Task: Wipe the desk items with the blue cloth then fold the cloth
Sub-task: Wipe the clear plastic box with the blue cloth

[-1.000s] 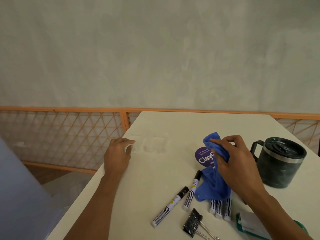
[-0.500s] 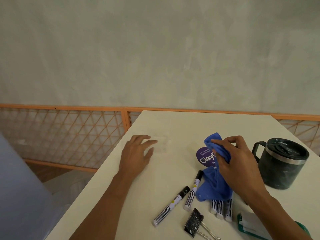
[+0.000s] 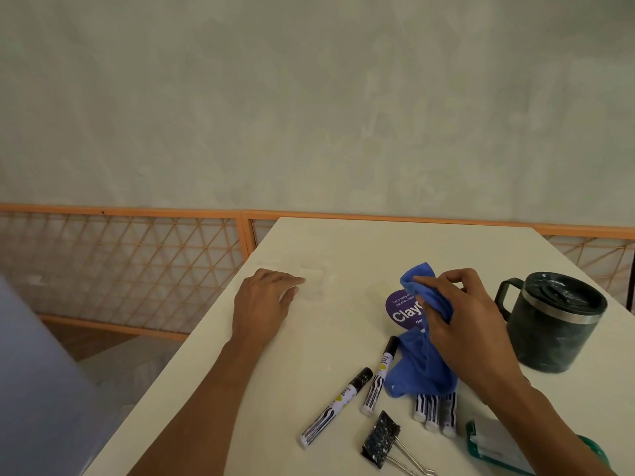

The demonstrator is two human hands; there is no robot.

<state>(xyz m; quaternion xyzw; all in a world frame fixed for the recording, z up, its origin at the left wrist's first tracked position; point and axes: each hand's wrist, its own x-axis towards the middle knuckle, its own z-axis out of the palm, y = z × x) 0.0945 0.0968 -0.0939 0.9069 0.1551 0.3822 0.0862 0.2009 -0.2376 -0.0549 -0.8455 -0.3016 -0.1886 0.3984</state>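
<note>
Both hands are over the desk (image 3: 343, 245): the left hand (image 3: 264, 304) rests flat, fingers relaxed, at nine o'clock of the blue cloth (image 3: 424, 372), which the right hand (image 3: 464, 324) clutches atop a purple sticker (image 3: 402, 312).

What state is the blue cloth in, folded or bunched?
Bunched, not folded: the blue cloth lies crumpled under the right hand, which grips its upper end.
</note>
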